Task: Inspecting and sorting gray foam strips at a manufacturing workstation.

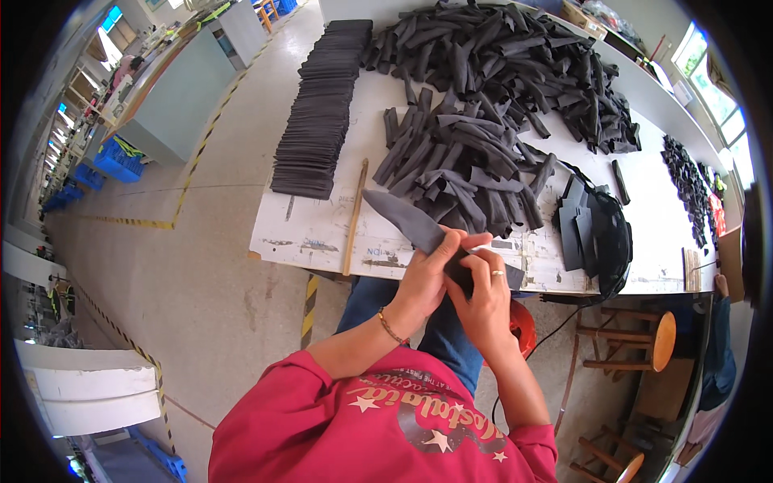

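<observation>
Looking down, we see our left hand (425, 278) and right hand (485, 294) meeting just off the near edge of the white worktop (314, 229), both closed on one dark grey fabric strip (403, 219). The left grip wraps the strip's middle, and the right grip pinches its near end, where the fingers cover the cloth so we cannot make out how that end is folded. The strip's free end slants up and left over the worktop, just beside a wooden stick (354, 217). Behind it lies a loose heap of dark rolled pieces (499, 105), too tangled to count, and a neat stack of flat dark sheets (322, 105) to the left. A black basket (604, 233) holds more pieces, its inside mostly in shadow. At the right rim a wooden stool (644, 338) shows, partly cut off.
</observation>
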